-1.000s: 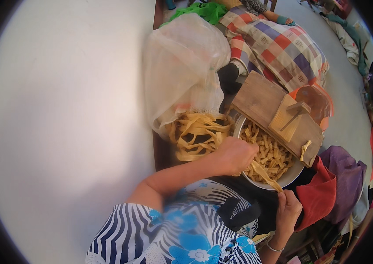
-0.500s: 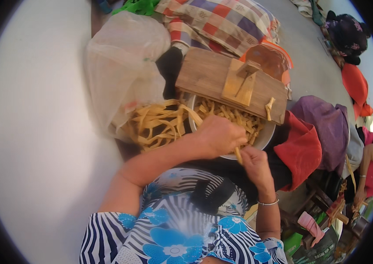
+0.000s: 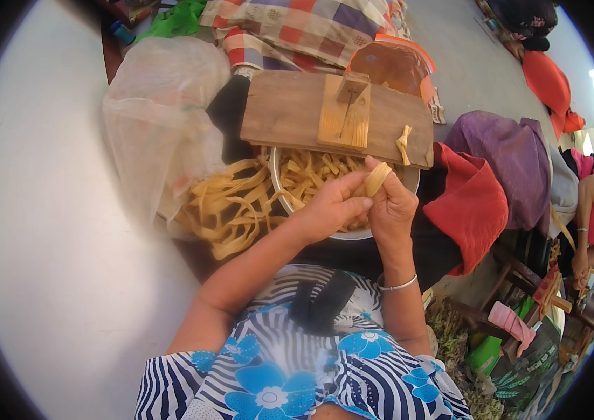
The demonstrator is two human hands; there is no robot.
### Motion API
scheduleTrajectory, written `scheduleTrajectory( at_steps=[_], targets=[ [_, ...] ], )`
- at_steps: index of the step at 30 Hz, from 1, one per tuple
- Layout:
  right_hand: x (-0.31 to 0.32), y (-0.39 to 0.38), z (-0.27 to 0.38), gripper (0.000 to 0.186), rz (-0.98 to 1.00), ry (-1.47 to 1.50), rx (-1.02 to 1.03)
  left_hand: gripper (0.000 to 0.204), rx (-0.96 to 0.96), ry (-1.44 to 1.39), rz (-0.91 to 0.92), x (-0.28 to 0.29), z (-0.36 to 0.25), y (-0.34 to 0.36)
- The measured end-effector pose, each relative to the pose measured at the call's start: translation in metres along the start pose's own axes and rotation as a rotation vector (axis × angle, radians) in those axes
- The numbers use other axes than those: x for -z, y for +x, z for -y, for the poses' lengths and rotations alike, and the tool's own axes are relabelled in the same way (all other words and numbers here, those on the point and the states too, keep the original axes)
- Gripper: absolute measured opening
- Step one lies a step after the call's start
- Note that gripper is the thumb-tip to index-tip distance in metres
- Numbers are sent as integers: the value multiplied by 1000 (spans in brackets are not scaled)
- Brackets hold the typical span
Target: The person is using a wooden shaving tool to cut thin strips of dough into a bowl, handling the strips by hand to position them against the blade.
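A flat tan strip (image 3: 378,179) is looped at the fingers of my right hand (image 3: 393,206), which is closed on it. My left hand (image 3: 332,208) meets it from the left, its thumb and fingers pinching at the same strip. Both hands are over a white basin (image 3: 276,183) holding many short tan pieces (image 3: 311,171). Across the basin's far side lies a wooden board (image 3: 279,105) with a slotted lighter block (image 3: 344,119) fixed on it. One knotted tan piece (image 3: 403,145) rests at the board's right end. Long loose strips (image 3: 223,210) spread left of the basin.
A cloudy plastic bag (image 3: 157,112) stands at the left by a white surface (image 3: 52,210). Behind the board are a checked cloth (image 3: 304,28) and an orange-rimmed container (image 3: 391,66). Red cloth (image 3: 468,203) and purple cloth (image 3: 503,168) lie right. Another person's arm (image 3: 584,224) shows far right.
My right hand has risen and turned upward, and the strip now forms a loop at its fingers. My left hand has moved down-left beside it. The whole view has shifted slightly.
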State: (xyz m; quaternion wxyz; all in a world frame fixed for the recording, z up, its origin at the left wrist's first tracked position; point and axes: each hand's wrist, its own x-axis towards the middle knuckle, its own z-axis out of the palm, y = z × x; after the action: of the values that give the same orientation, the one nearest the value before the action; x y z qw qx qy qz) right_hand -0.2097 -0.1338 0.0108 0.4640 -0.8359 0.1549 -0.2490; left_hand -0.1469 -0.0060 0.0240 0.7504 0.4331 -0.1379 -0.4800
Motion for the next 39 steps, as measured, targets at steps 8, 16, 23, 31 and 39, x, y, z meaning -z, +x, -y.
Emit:
scheduleTrajectory(
  at_steps=[8,16,23,31,39],
  targets=[
    [14,-8,-13,13,166,-182,-53,15,-378,1050,-272,13,22,-2],
    [2,-33,-19,29,339,1243,-810,35,-773,1268,-246,16,30,-4],
    [6,-21,-6,17,295,826,-594,40,-573,1112,-220,1,12,-11],
    [6,-12,-4,10,81,-48,99,21,-292,1244,-281,-4,3,10],
    [4,-1,14,9,-22,216,-74,21,139,-65,-411,1,12,13]
  ],
)
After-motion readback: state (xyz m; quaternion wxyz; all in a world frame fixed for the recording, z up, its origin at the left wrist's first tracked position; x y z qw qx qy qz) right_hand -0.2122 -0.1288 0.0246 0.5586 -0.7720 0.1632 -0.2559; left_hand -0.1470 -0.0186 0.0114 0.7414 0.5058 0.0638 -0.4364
